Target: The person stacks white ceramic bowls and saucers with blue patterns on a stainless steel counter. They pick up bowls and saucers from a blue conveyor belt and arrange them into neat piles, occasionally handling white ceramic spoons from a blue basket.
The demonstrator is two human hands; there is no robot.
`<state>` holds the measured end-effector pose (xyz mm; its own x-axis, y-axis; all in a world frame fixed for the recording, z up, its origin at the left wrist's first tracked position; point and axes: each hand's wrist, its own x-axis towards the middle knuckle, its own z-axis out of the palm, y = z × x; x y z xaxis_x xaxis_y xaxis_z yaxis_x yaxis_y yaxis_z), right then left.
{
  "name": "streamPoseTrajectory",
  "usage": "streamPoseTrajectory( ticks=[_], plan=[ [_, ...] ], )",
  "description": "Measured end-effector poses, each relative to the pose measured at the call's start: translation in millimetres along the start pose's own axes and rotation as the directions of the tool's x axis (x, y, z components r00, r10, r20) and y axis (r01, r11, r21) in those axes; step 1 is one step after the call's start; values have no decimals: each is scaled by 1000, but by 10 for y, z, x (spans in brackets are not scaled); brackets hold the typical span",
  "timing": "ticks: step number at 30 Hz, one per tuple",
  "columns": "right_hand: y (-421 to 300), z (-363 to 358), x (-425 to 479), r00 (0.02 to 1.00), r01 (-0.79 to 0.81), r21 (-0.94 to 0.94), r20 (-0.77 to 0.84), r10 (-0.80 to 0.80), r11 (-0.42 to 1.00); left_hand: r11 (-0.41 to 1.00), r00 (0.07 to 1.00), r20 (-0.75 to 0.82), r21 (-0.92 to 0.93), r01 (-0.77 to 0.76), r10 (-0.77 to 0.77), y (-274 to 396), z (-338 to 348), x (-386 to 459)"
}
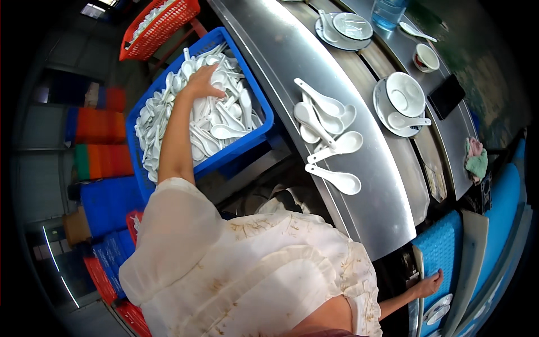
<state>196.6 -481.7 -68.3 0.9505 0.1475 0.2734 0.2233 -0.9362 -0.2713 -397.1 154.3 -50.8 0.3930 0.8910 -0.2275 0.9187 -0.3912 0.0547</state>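
Note:
My left hand (204, 84) is in a blue plastic basket (269, 116) heaped with white ceramic soup spoons (162, 113). Its thumb and fingers are spread over the spoons, and no spoon shows clearly in its grasp. To the right, a loose group of white spoons (322, 113) lies on the stainless steel counter, one spoon (334, 179) apart at the near side. At the lower right, my right hand (429, 285) is above a blue textured conveyor belt (442, 244), fingers bent. Whether it holds anything is unclear. Near it on the belt are white dishes (438, 309).
Along the conveyor track (366, 63) stand plates with bowls and spoons (400, 101). The steel ledge beyond carries a small cup (426, 58), a black phone (446, 97), a water jug (387, 14) and a cloth (476, 158). A red basket (162, 31) and stacked crates (105, 162) stand leftward.

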Motion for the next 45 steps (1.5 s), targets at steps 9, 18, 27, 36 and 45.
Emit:
streamPoseTrajectory(
  ticks=[9, 18, 27, 36, 45],
  plan=[
    [-132, 51, -121, 996, -46, 300, -61, 68, 953, 961, 875, -397, 137, -241, 276, -269, 396, 27],
    [-387, -209, -61, 931, -27, 286, -342, 128, 958, 860, 951, -76, 410, 305, -301, 440, 18, -38],
    [3154, -439, 992, 866, -443, -122, -314, 389, 888, 945, 950, -310, -320, -62, -43, -369, 111, -199],
    [2051, -203, 770, 894, -447, 524, 232, 384, 725, 891, 795, -585, -431, -138, -160, 727, -656, -495],
    [-1178, 206, 490, 973, -191, 852, 229, -19, 488, 263, 298, -249, -163, -951, 922, 3483, -682, -716]
  ],
)
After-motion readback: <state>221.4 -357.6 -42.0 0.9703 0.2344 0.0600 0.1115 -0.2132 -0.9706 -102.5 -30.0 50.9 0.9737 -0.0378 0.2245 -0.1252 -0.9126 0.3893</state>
